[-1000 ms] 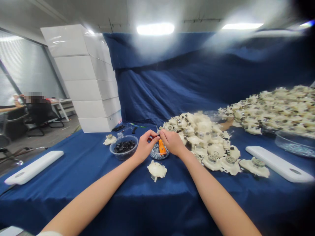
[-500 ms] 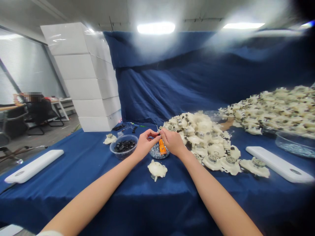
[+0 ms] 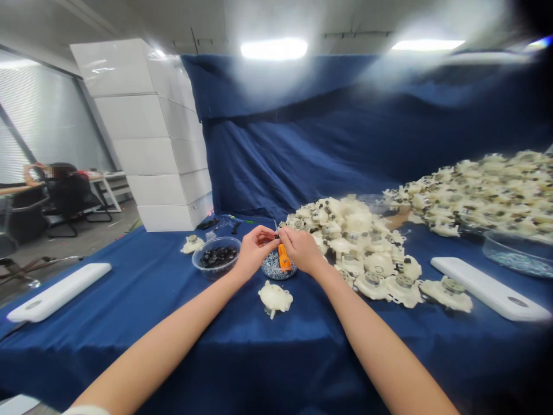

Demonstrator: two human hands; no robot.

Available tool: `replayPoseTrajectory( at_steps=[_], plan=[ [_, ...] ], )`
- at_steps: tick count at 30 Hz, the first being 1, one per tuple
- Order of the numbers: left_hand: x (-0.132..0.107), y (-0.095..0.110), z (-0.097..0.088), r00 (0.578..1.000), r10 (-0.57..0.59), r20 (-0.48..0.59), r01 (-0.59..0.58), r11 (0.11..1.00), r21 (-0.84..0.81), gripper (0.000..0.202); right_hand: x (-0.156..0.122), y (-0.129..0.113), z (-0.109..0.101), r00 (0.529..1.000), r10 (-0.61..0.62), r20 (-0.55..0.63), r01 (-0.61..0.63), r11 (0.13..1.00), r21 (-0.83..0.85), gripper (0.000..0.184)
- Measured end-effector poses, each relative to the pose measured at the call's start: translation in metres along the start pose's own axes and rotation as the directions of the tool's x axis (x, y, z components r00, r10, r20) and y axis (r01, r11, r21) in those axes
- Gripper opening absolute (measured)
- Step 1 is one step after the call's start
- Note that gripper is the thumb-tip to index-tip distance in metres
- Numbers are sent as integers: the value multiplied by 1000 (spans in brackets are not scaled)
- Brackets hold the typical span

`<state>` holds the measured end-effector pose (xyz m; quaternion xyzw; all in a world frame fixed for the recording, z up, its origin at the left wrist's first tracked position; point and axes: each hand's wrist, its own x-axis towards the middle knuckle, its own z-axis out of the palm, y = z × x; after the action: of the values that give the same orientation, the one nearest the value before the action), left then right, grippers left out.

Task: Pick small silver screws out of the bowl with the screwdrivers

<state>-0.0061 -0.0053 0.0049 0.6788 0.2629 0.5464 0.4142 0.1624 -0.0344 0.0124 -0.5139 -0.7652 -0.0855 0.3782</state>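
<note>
Left hand (image 3: 256,251) and right hand (image 3: 302,249) closed on an orange-handled screwdriver (image 3: 284,257)
Under it all, a blue satin tablecloth (image 3: 173,346), with a heap of cream plastic housings (image 3: 349,236) just beside my right hand; both hands curl nearly shut, fingertips (image 3: 273,237) meeting at the thin steel shaft (image 3: 275,226), which tilts up and away from me, the smooth handle low over a small dish of grey-blue granules (image 3: 273,270)
</note>
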Motion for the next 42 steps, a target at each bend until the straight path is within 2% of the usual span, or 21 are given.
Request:
replayPoseTrajectory(
  at_steps=[4,7,10,14,17,23,28,35,42],
  plan=[
    [0,7,0,997,-72,0,71,996,50,38,1,0,1,1000,18,-2,-18,1000,0,36],
    [1,16,-1,982,-142,124,125,983,138,38,1,1,0,999,26,-19,-26,999,-19,36],
    [3,21,-2,960,-165,226,136,981,140,43,0,1,-1,999,27,-32,-28,999,-22,38],
    [5,18,-3,966,-172,192,154,983,105,50,-1,2,1,999,-37,-11,37,999,11,38],
    [4,16,-3,969,-160,187,146,985,90,47,-1,1,3,998,-57,13,57,998,23,37],
    [3,18,-3,973,-121,195,114,992,48,39,0,1,3,998,-50,32,48,997,61,36],
    [5,14,-4,976,-82,199,77,997,30,41,0,1,3,999,-37,31,35,998,46,36],
    [8,2,-8,986,-72,150,52,990,132,38,1,1,1,996,14,94,-15,1000,9,33],
    [8,-1,-7,992,-15,127,-1,992,125,33,2,2,3,993,53,106,-78,966,245,37]
  ],
)
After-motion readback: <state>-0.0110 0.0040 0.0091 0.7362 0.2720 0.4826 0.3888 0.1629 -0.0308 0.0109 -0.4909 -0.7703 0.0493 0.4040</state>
